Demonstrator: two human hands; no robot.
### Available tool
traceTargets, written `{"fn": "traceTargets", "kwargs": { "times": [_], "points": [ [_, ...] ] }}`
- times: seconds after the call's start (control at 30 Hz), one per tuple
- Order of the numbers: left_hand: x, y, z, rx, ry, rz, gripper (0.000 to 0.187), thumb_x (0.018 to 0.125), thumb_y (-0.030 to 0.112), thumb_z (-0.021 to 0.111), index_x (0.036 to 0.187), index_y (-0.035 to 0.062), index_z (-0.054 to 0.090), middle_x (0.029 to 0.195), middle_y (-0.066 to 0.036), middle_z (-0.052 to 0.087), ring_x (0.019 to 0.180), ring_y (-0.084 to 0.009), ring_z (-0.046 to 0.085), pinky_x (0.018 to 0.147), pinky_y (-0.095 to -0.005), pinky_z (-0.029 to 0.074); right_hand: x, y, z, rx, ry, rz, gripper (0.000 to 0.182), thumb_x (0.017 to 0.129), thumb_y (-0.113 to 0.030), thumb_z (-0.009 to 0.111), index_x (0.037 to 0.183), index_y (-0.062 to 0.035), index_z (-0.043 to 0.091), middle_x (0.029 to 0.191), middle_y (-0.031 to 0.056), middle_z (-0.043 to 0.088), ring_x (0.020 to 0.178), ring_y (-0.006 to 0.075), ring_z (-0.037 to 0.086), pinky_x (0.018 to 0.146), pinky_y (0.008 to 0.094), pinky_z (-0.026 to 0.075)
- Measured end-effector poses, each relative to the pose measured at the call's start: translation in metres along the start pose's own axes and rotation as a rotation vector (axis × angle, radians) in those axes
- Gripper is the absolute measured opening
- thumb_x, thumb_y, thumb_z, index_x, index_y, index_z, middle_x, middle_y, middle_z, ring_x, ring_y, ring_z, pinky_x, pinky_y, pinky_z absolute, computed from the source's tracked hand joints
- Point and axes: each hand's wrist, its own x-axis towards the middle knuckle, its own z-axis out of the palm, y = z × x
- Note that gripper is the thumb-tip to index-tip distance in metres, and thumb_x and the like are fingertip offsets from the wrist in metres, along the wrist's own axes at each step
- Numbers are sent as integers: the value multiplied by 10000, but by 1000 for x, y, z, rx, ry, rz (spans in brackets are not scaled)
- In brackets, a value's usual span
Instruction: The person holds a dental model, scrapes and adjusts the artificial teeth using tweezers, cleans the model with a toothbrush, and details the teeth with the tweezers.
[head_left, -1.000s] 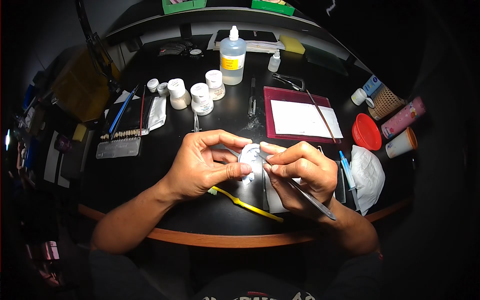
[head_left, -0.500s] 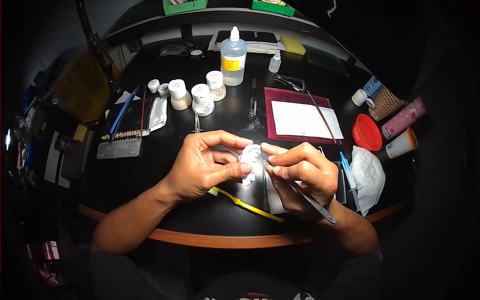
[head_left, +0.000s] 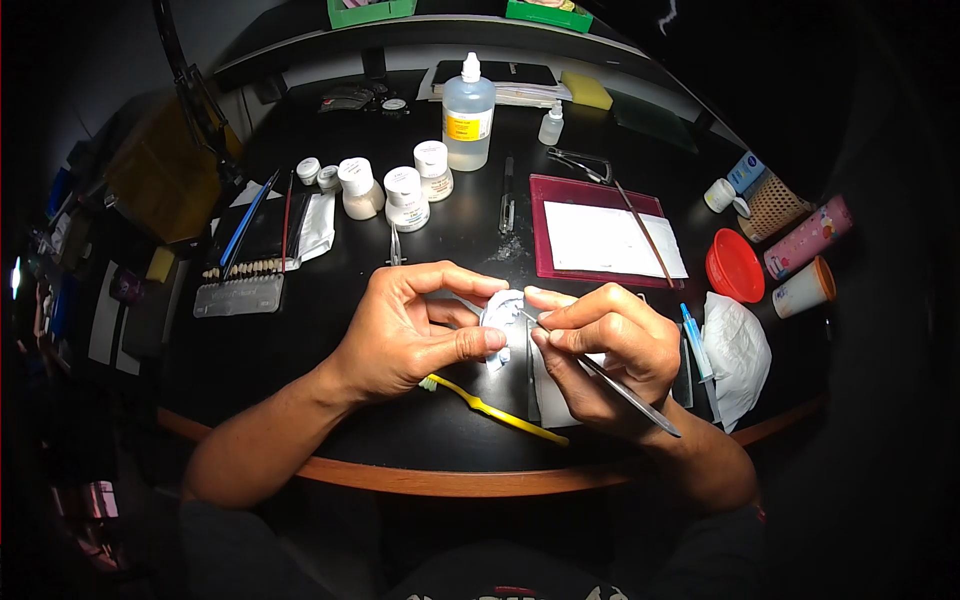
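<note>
Between the thumb and fingers of my left hand (head_left: 420, 325) is a white dental model (head_left: 501, 312), held up over the middle of the desk. My right hand (head_left: 610, 350) is closed in a pen grip around a slim metal dental tool (head_left: 632, 397). The tool's tip is at the model's right side; whether it touches cannot be made out. Its wide flat end points down and right. Below the hands lies a yellow toothbrush (head_left: 500, 412), and a white sheet (head_left: 558, 395) is partly hidden under my right hand.
White-capped jars (head_left: 405, 200) and a large liquid bottle (head_left: 467, 120) stand behind my hands. A tooth shade guide (head_left: 238, 295) lies left. Rightward are a maroon tray (head_left: 545, 230) with white paper and a brush, a red bowl (head_left: 733, 266), a blue syringe (head_left: 697, 342) and crumpled tissue (head_left: 738, 355).
The tool's flat end has shifted slightly right and up as my right hand turned a little. My left hand keeps the dental model in nearly the same place.
</note>
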Motion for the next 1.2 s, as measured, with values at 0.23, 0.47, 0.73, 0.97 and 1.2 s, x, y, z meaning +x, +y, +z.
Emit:
{"fn": "traceTargets", "kwargs": {
  "times": [0.23, 0.47, 0.73, 0.97, 1.2],
  "points": [
    [0, 0, 1, 3, 4, -1, 371, 860, -50, 784, 1210, -76, 662, 1074, -108, 655, 947, -196, 730, 828, -277, 623, -4, 2, -1, 130, 42, 162, 130, 792, 130, 748, 820, 32, 667, 833, 162, 707, 833, 246, 762, 860, 394, 647],
    [1, -5, -1, 41, -8, 48, 379, 863, -41, 789, 1222, -68, 672, 1077, -115, 658, 927, -183, 724, 823, -278, 608, -6, 2, -2, 324, 61, 379, 193, 846, 163, 712, 828, -7, 623, 859, 123, 675, 866, 192, 729, 956, 482, 618],
    [1, -8, -2, 64, -16, 74, 369, 859, -27, 805, 1208, -52, 688, 1107, -109, 671, 914, -147, 718, 817, -230, 610, -7, 8, -3, 425, 89, 429, 132, 852, 107, 738, 815, 12, 655, 853, 132, 718, 868, 191, 743, 943, 435, 614],
    [0, 0, 3, 17, 8, -5, 371, 851, -47, 799, 1195, -80, 665, 1077, -121, 672, 925, -186, 730, 821, -279, 622, -7, 7, 2, 420, 124, 399, 142, 837, 111, 740, 797, 14, 643, 831, 126, 701, 845, 193, 741, 933, 434, 619],
    [0, 2, 4, 6, 14, -44, 404, 842, -40, 815, 1199, -93, 633, 1081, -157, 687, 935, -196, 738, 836, -289, 635, -6, 6, 2, 203, 74, 239, 124, 803, 121, 737, 801, 32, 651, 811, 153, 699, 794, 213, 747, 864, 429, 646]
  ]
}}
